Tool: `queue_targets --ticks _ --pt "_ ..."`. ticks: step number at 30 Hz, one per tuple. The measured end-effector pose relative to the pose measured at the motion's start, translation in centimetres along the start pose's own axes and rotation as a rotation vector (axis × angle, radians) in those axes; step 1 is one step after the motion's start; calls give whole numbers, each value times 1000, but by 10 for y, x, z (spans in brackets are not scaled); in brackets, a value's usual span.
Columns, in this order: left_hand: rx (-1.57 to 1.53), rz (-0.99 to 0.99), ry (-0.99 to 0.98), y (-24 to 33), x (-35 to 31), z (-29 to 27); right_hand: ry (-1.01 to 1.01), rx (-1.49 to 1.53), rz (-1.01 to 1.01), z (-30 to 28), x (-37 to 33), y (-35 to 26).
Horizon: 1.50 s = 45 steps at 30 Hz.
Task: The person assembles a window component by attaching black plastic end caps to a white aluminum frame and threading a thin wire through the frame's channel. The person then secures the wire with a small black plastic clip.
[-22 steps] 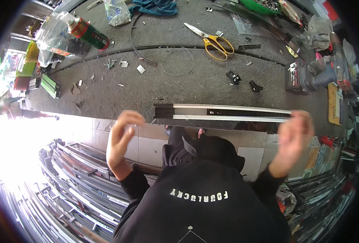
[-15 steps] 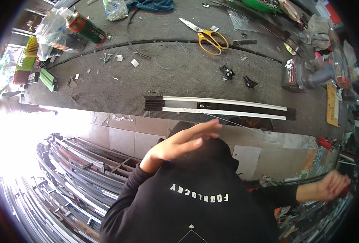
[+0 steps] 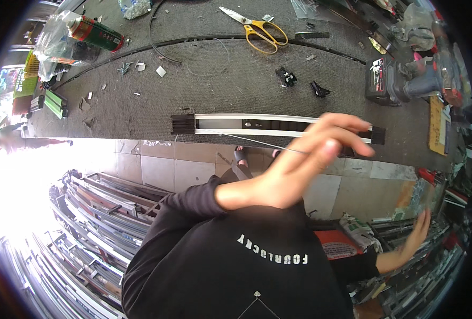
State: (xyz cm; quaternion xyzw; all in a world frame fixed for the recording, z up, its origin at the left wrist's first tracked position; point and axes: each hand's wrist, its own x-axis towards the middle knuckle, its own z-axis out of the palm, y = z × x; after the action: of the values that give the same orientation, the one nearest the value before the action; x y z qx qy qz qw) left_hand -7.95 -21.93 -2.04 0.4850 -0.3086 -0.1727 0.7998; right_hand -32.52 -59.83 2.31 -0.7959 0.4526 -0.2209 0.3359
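Observation:
A slim frame (image 3: 220,132) with two white rails and black ribbed ends lies along the near edge of the workbench. From its lower rail a thin pale cord (image 3: 262,144) slants right and passes out of sight at my left hand (image 3: 310,151). That hand hovers over the right part of the frame, fingers stretched out and thumb apart; whether it touches the cord cannot be made out. My right hand (image 3: 414,239) is off to the lower right, beyond the bench edge, its fingers pointing up and smeared by motion. Anything in it is unclear.
Yellow-handled scissors (image 3: 262,34) lie farther back on the bench (image 3: 140,111). Small black parts (image 3: 318,89) sit behind the frame. A cordless tool (image 3: 395,80) stands at right, a spray can (image 3: 95,33) at far left. Racked metal lengths (image 3: 103,223) fill the lower left.
My left hand has swung right and now covers part of the frame. My right hand has shifted slightly left, with its fingers now pointing up. The bench appears shifted left and upward in view.

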Motion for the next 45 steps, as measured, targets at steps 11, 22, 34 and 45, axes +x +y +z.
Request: queue_targets --ticks 11,22,34,45 --pt "110 42 216 -36 59 59 -876 1279 -808 138 107 -44" --pt "-292 143 948 -44 39 49 -604 2027 -3 91 278 47" --pt "311 15 846 -69 60 103 -532 1491 -152 68 292 74" --pt "760 350 979 2 64 69 -703 629 -329 120 238 9"
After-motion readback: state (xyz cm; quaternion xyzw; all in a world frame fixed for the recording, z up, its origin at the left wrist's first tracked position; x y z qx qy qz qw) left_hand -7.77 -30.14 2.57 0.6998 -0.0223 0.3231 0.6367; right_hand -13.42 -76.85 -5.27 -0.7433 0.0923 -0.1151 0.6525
